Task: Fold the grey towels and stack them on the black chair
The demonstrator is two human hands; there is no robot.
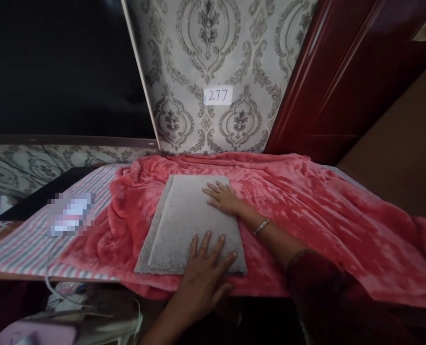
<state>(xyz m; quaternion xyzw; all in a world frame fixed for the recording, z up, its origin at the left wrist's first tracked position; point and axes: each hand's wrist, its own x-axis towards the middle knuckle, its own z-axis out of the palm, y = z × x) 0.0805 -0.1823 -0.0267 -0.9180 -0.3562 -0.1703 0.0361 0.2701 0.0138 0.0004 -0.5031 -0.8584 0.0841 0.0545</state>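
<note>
Head view shows a grey folded cloth (177, 215) lying flat on a rumpled red blanket (313, 206), which covers much of a bench (18, 276) laid with a striped cloth (22, 249). The left hand (204, 270) rests palm down over the near edge of the grey folded cloth, its fingers (203, 245) spread wide and gripping nothing. The right hand (228, 199) lies flat near its far right corner, fingers likewise spread and grasping nothing; a bracelet (261, 226) circles that wrist, below a dark red sleeve (328, 292). Left of the blanket, a pixelated object (72, 214) sits on the striped cloth. Behind stand a dark screen (62, 72) and patterned wallpaper (207, 129) bearing a label (218, 95) marked 277.
</note>
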